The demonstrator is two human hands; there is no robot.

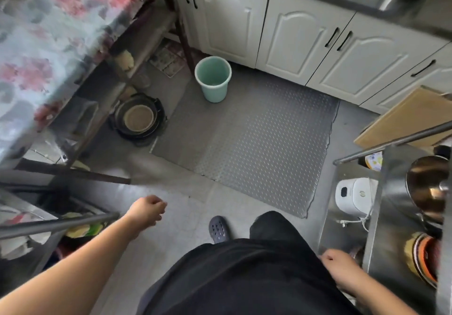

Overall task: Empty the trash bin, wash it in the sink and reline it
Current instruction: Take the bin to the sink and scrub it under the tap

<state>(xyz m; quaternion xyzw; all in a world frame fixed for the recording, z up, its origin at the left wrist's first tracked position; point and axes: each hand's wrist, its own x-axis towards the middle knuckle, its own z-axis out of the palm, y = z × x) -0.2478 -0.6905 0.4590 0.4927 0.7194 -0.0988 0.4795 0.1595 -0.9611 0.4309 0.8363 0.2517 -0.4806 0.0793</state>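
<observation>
No text, label, brand or number can be read anywhere in this view. The printed sheets (168, 59) lying on the floor under the table carry a pattern or print, but it is too blurred to read. The white appliance (352, 196) on the low shelf at the right has a small dark panel and a small round mark on its front, and both are too small to read.

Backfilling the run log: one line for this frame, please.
bin: upright on floor by cabinets, no liner visible | left hand: empty, loosely curled | right hand: empty, at side | contact: none
</observation>
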